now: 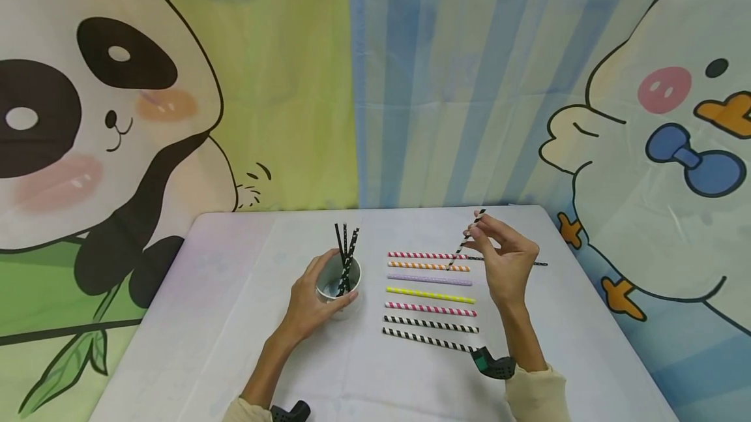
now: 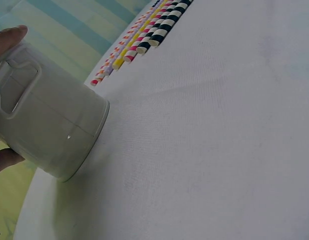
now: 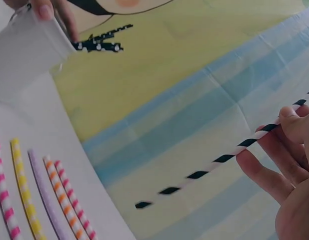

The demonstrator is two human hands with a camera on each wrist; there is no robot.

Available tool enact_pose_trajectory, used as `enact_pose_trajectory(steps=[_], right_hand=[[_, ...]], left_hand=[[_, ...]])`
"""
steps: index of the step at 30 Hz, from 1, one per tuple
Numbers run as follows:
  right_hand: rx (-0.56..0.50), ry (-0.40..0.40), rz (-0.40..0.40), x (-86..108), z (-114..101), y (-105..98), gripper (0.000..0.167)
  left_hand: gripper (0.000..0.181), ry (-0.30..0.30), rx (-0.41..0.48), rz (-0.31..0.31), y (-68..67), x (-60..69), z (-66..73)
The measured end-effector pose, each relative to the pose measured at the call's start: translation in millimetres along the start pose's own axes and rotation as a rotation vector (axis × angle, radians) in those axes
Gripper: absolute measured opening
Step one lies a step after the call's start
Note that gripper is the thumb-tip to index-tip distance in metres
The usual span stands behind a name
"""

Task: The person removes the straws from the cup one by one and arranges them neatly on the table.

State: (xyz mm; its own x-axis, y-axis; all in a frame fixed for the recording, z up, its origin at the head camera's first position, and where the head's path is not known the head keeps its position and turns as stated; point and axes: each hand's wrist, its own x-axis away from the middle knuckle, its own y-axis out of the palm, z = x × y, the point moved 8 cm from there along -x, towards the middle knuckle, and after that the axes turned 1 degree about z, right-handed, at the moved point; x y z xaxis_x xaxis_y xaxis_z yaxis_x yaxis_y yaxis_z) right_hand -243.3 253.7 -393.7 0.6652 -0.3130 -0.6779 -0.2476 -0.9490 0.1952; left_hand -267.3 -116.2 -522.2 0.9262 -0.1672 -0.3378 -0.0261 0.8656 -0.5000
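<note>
My left hand grips a whitish cup, fingers and thumb round its sides; a handle shows on the cup in the left wrist view. Several black patterned straws stand leaning inside it. Over the far end of the straw row, my right hand pinches a black-and-white striped straw between thumb and fingers. That straw slants, its lower end free. Behind the right hand lies a thin black straw, its middle hidden.
Between the hands, straws lie side by side on the white table: red, orange, lilac, yellow, pink and black-striped ones. A cartoon-printed curtain hangs behind the table.
</note>
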Motion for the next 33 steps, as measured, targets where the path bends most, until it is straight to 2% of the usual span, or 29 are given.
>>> enact_pose_trajectory(steps=[7, 12, 16, 22, 27, 33], right_hand=[[0.270, -0.032, -0.022, -2.9, -5, -21, 0.028], [0.507, -0.125, -0.123, 0.9, -5, -26, 0.029], [0.724, -0.203, -0.189, 7.5, -4, -26, 0.037], [0.974, -0.233, -0.251, 19.6, 6, -34, 0.041], [1.128, -0.240, -0.332, 27.5, 19, -41, 0.044], [1.225, -0.264, -0.440, 36.5, 36, -51, 0.046]], left_hand=[[0.093, 0.000, 0.000, 0.000, 0.3, -0.5, 0.7], [0.093, -0.006, -0.008, 0.002, -0.9, 0.6, 1.5], [0.093, -0.013, -0.004, 0.003, -2.0, 2.0, 1.7], [0.093, -0.015, -0.004, -0.001, -1.5, 2.9, 1.7], [0.094, -0.011, -0.004, -0.001, -1.0, 2.4, 2.0], [0.094, -0.006, -0.011, 0.006, -0.9, 1.3, 1.2]])
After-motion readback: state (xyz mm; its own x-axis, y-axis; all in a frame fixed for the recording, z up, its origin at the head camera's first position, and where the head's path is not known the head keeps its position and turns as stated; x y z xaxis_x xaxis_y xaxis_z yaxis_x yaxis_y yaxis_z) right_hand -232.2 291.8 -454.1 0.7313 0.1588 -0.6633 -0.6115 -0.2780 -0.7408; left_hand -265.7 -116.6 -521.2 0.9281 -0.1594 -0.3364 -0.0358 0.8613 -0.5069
